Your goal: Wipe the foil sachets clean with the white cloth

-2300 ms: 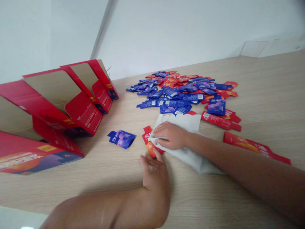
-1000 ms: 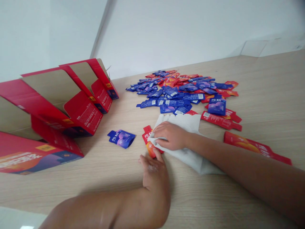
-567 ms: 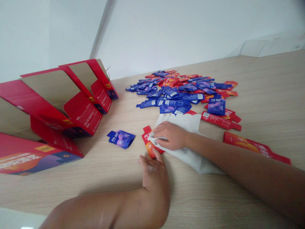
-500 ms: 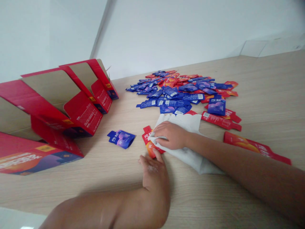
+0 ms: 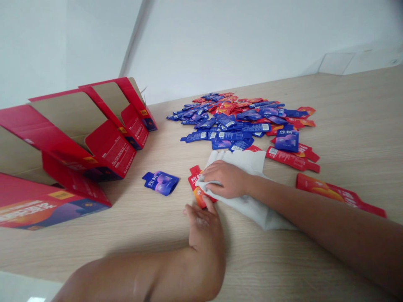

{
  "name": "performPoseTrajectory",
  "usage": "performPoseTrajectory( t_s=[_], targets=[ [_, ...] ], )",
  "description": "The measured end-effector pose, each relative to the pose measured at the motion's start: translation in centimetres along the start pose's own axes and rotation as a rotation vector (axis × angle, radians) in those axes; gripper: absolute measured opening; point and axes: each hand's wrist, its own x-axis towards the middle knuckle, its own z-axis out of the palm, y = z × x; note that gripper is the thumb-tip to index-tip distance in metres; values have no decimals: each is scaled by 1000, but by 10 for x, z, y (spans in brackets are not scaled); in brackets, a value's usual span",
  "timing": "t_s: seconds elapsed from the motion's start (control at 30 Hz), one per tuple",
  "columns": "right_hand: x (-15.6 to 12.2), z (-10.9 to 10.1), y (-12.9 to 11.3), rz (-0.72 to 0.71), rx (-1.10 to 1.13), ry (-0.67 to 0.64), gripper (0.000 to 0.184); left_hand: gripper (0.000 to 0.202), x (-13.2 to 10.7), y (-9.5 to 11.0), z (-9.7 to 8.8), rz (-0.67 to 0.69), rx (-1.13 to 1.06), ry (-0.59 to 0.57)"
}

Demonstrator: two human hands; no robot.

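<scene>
- Red sachet (image 5: pixel 197 188) poking out from under that white cloth (image 5: pixel 242 161), which way's it pointing?

- Spout end points away from the person, tilted a bit left, toward the far side of the table. Long axis runs pretty much front to back, and the cloth covers its right edge.

- And the hands?

- Right hand (image 5: pixel 226 179) sits on top of the cloth, fingers close together and curled, pressing down and pinching a fold right at the sachet. Left hand (image 5: pixel 203 233) is on the table just below, fingers loosely curled, one fingertip (image 5: pixel 210 203) against the sachet's bottom end. I can't see it pinching anything.

- Why hold it like that?

- My guess: the left fingertip keeps the sachet from sliding while the cloth presses on it.

- What's around it?

- Blue sachet (image 5: pixel 160 183) lies alone on the left, between the cloth and the opened red cartons (image 5: pixel 110 149), which stand on edge along the wooden tabletop (image 5: pixel 315 260). Beyond the cloth there's a big pile (image 5: pixel 239 121) of blue and red sachets, and two loose red sachets (image 5: pixel 291 159) lie off to the right. Why the blue one sits apart, I can't tell.
</scene>
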Motion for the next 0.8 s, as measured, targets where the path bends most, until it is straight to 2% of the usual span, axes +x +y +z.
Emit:
performPoseTrajectory(
  t_s=[0.2,0.4,0.63,0.8],
  targets=[
    [0,-3,2,80,-27,-2,17,49,0,-1,-2,-23,-55,10],
    [0,-1,-3,-9,-21,-9,16,47,0,0,-1,-12,-59,-2],
    [1,-1,1,67,-31,-14,17,49,0,0,0,2,-27,-16],
    [0,-1,-1,10,-24,-18,16,48,0,0,0,-15,-54,4]
  ],
)
